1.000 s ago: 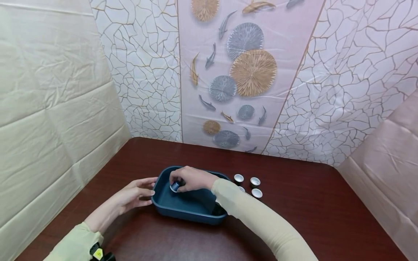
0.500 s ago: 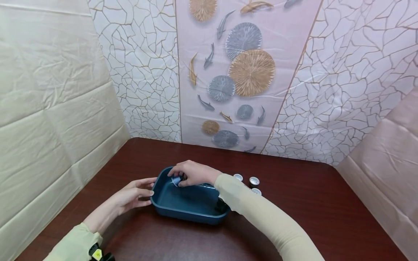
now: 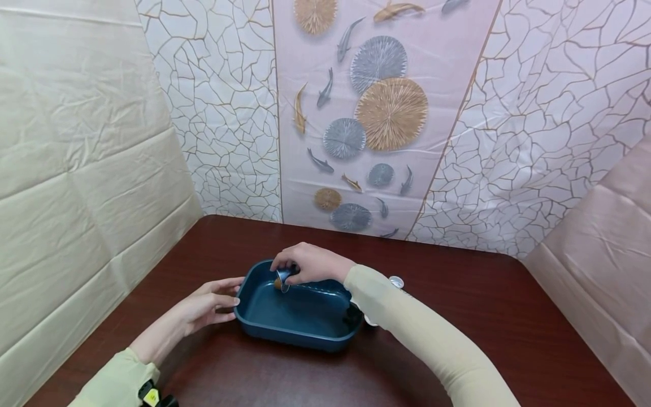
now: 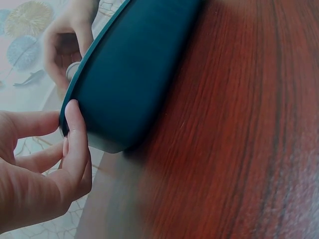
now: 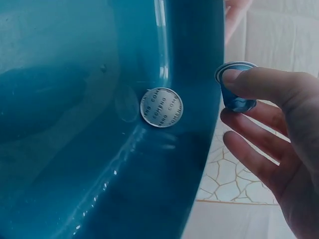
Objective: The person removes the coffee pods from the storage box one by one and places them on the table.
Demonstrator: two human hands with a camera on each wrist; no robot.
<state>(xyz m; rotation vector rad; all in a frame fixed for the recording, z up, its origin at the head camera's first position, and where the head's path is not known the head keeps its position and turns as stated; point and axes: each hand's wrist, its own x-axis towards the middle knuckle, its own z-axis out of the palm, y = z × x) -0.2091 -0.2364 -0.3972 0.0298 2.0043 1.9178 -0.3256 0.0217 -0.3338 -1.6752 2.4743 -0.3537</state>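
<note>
My right hand [image 3: 315,263] pinches a blue coffee capsule [image 5: 238,94] with a silver rim between thumb and fingers, above the far left corner of a dark teal tray [image 3: 295,337]. Below it, inside that corner, lies a second coffee capsule; its brown side [image 3: 277,284] shows in the head view, and its printed silver lid [image 5: 162,107] in the right wrist view. At the tray's left end, my left hand [image 3: 205,305] holds the rim, its fingertips [image 4: 75,112] against the outer wall in the left wrist view.
To the right of the tray, a silver-lidded capsule [image 3: 396,281] stands on the dark wooden table [image 3: 458,294], and part of another capsule [image 3: 370,321] shows under the right forearm, which covers that area. A patterned cloth [image 3: 351,169] hangs behind the table.
My right hand has lifted slightly and shifted right with the blue capsule, uncovering the brown one in the tray. The right sleeve now hides more capsules on the table. The left hand stays put.
</note>
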